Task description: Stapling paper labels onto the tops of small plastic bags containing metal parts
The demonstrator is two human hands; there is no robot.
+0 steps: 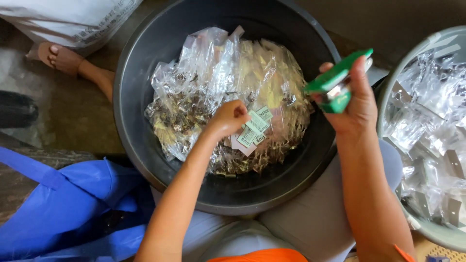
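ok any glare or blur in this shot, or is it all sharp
Head view: glare glints off the clear plastic packets in the dark tub and in the grey basin; the right hand and green stapler look slightly soft; the left hand reads clearly.

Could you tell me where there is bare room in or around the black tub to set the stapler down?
The black tub has bare wall around the packet heap, widest along its near side. Bare floor lies left, between the tub, a foot and the blue bag. The grey tub is crowded with packets.
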